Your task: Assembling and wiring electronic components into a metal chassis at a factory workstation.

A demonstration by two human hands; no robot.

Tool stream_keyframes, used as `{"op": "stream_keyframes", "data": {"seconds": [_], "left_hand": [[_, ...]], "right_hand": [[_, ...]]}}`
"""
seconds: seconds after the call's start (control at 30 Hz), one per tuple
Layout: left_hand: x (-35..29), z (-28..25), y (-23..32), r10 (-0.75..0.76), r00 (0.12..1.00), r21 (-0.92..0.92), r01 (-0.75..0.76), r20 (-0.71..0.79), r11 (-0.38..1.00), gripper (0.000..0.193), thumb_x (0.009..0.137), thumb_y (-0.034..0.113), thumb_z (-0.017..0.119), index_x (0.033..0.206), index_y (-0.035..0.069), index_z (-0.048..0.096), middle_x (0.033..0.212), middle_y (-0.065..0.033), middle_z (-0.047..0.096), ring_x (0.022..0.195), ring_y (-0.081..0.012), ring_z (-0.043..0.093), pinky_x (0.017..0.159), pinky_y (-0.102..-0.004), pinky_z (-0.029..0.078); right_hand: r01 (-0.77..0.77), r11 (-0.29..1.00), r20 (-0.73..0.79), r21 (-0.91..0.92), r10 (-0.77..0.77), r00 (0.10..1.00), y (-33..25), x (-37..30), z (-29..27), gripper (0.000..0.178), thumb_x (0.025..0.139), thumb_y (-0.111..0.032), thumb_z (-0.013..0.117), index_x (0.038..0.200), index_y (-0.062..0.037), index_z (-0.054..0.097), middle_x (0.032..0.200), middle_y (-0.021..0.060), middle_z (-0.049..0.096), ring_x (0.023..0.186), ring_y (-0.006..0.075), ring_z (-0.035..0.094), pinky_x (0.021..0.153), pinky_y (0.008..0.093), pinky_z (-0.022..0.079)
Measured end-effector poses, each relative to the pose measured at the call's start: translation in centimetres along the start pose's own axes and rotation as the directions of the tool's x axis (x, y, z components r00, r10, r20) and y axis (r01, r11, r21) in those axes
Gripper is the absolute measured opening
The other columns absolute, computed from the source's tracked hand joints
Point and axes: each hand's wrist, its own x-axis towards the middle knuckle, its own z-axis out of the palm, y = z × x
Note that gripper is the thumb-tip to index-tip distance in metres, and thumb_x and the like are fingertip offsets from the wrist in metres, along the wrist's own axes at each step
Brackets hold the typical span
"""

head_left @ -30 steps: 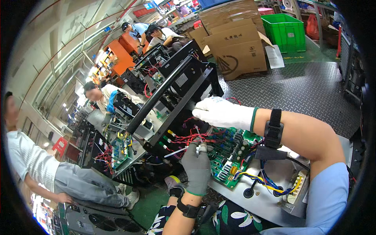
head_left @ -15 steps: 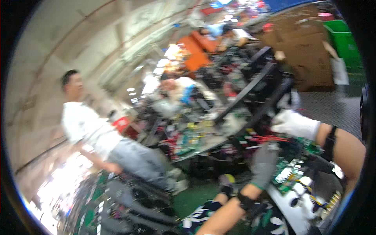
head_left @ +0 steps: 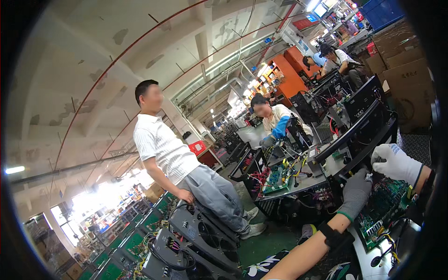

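My left hand (head_left: 358, 189), in a grey glove with a green cuff, is closed at the fingertips. A small whitish bit shows at its fingers, too small to name. My right hand (head_left: 396, 164), in a white glove, is just beside it with its fingers curled in; whatever they hold is hidden. Both hands are over a green circuit board (head_left: 383, 205) crowded with parts, which sits in an opened metal chassis (head_left: 361, 247). Yellow and black wires (head_left: 394, 245) run along the chassis near my right forearm.
Beyond my hands stands another opened unit with a green board (head_left: 277, 179) and a dark curved panel (head_left: 354, 133). Dark fan-fitted units (head_left: 205, 233) line the lower left. A person in white (head_left: 165, 147) stands left; others sit farther back. Cardboard boxes (head_left: 408, 88) are at right.
The view has swung right and upward and is sharper. Both hands have come closer together over the board. Red wires seen between them earlier are no longer visible.
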Motion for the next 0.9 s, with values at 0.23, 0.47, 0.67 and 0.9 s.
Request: {"op": "stream_keyframes", "data": {"seconds": [0.23,0.47,0.67,0.9], "left_hand": [[-0.1,-0.2,-1.1,0.038,0.999,-0.412,-0.035,-0.001,0.911,0.019,0.084,0.016,0.060,0.097,0.003,0.060,0.089,-0.0113,0.064,0.084,-0.0180,0.061,0.076,-0.0309,0.047],[-1.4,0.3,0.5,0.285,0.904,-0.702,0.022,0.318,0.712,0.024,0.087,0.010,0.058,0.110,0.002,0.061,0.102,-0.0043,0.063,0.094,-0.0115,0.057,0.086,-0.0259,0.045],[-1.8,-2.4,-1.5,0.111,0.993,-0.551,-0.070,0.042,0.831,0.024,0.085,0.024,0.064,0.095,0.003,0.069,0.084,-0.0030,0.067,0.076,-0.0081,0.060,0.068,-0.0241,0.049],[-1.9,-1.8,0.5,0.140,0.990,-0.478,-0.105,0.037,0.872,0.021,0.085,0.020,0.063,0.085,0.000,0.067,0.067,0.0009,0.059,0.062,-0.0054,0.051,0.057,-0.0223,0.042]], "right_hand": [[-0.253,0.964,0.244,0.088,0.225,0.943,-1.6,-0.7,-0.4,0.014,0.079,-0.011,0.060,0.085,0.0022,0.060,0.077,0.0120,0.065,0.071,0.0192,0.065,0.062,0.0309,0.051],[-0.164,0.983,0.122,0.083,0.153,0.981,-0.6,-4.4,-2.8,0.013,0.076,-0.008,0.060,0.083,0.0018,0.064,0.073,0.0086,0.064,0.070,0.0150,0.062,0.064,0.0294,0.050],[-0.203,0.928,0.334,0.311,0.093,0.938,2.0,0.6,0.3,0.017,0.086,-0.014,0.059,0.092,0.0015,0.062,0.080,0.0042,0.062,0.073,0.0128,0.060,0.065,0.0272,0.050],[-0.289,0.820,0.294,0.493,0.155,0.943,4.5,0.2,0.3,0.019,0.086,-0.016,0.059,0.098,-0.0014,0.063,0.086,0.0056,0.065,0.078,0.0107,0.062,0.064,0.0223,0.050]]}}
